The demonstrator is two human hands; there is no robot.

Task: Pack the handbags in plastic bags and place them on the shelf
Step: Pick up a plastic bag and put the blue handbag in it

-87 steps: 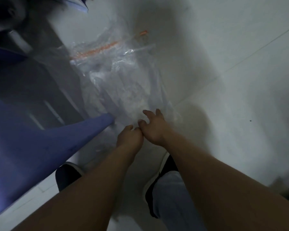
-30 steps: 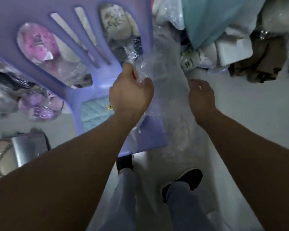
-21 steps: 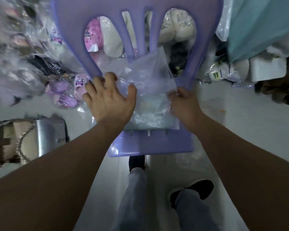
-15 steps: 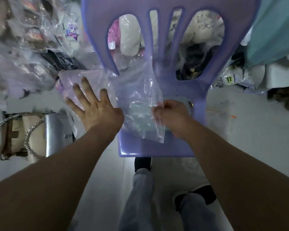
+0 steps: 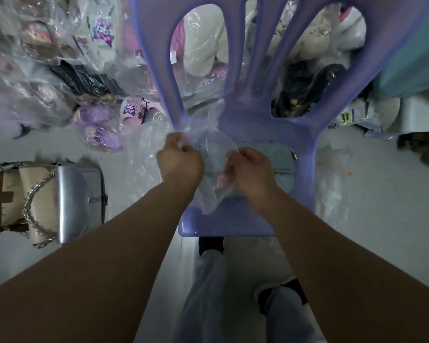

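Head view: the left hand (image 5: pixel 180 158) and the right hand (image 5: pixel 252 169) each pinch an edge of 1 clear plastic bag (image 5: pixel 214 149) over the seat of 1 purple chair (image 5: pixel 233 225). To open it well, I think the 2 pinched layers must be pulled apart until the mouth is wider than the handbag. 1 pale blue handbag (image 5: pixel 279 164) lies on the seat, just behind the bag, not yet packed. On the floor (image 5: pixel 382 219) at the left lie 2 more, side by side: 1 silver handbag (image 5: pixel 77 199) and 1 beige handbag (image 5: pixel 5 194).
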